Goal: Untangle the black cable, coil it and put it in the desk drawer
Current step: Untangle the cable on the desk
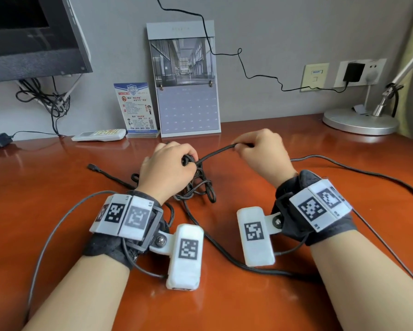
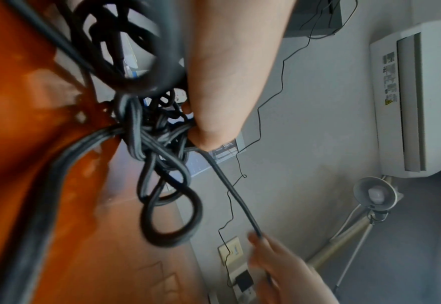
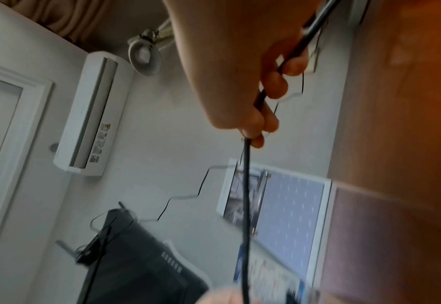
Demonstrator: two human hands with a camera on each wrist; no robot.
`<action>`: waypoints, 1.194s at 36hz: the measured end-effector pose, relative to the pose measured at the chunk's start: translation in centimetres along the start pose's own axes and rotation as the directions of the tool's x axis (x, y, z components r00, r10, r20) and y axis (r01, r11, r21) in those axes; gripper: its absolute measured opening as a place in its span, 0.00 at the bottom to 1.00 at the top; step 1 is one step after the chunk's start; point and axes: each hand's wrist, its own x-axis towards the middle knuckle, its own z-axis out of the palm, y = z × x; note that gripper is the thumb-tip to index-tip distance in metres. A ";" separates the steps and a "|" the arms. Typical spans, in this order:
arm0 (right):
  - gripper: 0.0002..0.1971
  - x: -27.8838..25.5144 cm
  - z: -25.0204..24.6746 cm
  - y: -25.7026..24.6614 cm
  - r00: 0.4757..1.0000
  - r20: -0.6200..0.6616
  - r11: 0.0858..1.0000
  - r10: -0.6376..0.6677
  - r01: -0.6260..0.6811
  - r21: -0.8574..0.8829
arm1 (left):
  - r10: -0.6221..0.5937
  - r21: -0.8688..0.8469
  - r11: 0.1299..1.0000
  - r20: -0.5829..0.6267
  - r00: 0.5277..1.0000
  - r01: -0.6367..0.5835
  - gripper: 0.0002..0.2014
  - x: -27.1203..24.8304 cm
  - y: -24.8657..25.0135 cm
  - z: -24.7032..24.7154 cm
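Calendar, remote, lamp base on desk

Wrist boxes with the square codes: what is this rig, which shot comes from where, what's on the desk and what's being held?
No machine here: a person works with bare hands. The white boxes strapped at the wrists appear to be cameras, the printed squares probably tracking markers. The wide shot comes from a head camera looking down; the other two look along each hand from its wrist.

On the wooden desk lies a knotted black cable. The left hand holds the knot in a curled grip, and the right hand pinches one strand and holds it taut away from the knot. At the back stand a calendar, a leaflet, a remote, a monitor and a lamp base. No drawer is visible.
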 end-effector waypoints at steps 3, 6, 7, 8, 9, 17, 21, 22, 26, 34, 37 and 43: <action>0.11 0.7 -2.4 1.6 0.965 -0.221 0.989 0.145 -0.142 0.027 | -0.060 -0.017 0.998 -0.033 0.998 0.060 0.10 0.2 -0.8 -0.4; 0.13 1.1 -4.5 3.8 0.897 -0.327 0.954 0.299 -0.282 0.098 | -0.083 -0.044 0.996 -0.044 0.996 0.082 0.10 0.2 -1.2 -0.7; 0.13 1.2 -4.9 4.4 0.880 -0.338 0.942 0.335 -0.311 0.122 | -0.072 -0.036 0.997 -0.029 0.997 0.071 0.10 0.2 -1.1 -0.6; 0.13 1.3 -5.0 4.8 0.867 -0.342 0.932 0.362 -0.332 0.144 | -0.060 -0.025 0.998 -0.012 0.998 0.059 0.10 0.2 -0.9 -0.5; 0.13 1.4 -5.0 5.1 0.861 -0.343 0.926 0.376 -0.343 0.156 | -0.050 -0.016 0.999 -0.001 0.999 0.050 0.10 0.1 -0.8 -0.4; 0.15 1.4 -4.2 4.2 0.949 -0.259 0.984 0.177 -0.164 0.074 | -0.044 -0.008 0.999 0.000 0.999 0.044 0.09 0.0 -0.5 0.0; 0.14 0.7 -2.5 1.9 0.977 0.200 0.996 -0.071 0.079 -0.036 | -0.029 0.016 0.999 0.010 1.000 0.029 0.09 0.1 -0.5 0.2; 0.13 0.5 -1.9 1.3 0.949 0.298 0.992 -0.104 0.122 -0.043 | -0.028 0.019 0.999 0.010 1.000 0.027 0.09 0.1 -0.5 0.3; 0.13 -0.1 0.0 0.3 0.904 0.389 0.982 -0.175 0.190 0.000 | -0.020 0.029 0.999 0.018 1.000 0.020 0.09 0.2 -0.5 0.3; 0.05 -0.2 1.0 -0.3 0.975 0.166 0.982 -0.150 0.167 -0.092 | 0.007 0.010 1.000 0.026 1.000 -0.007 0.08 0.0 -0.1 0.3; 0.06 -0.3 0.6 -0.6 0.990 0.013 0.971 -0.141 0.141 -0.192 | 0.000 -0.049 0.999 -0.012 1.000 0.000 0.09 0.0 0.1 0.3; 0.08 0.0 -0.8 -0.1 0.980 -0.191 0.986 -0.061 0.030 -0.161 | 0.001 -0.114 0.993 -0.024 1.000 -0.004 0.10 0.2 0.6 0.3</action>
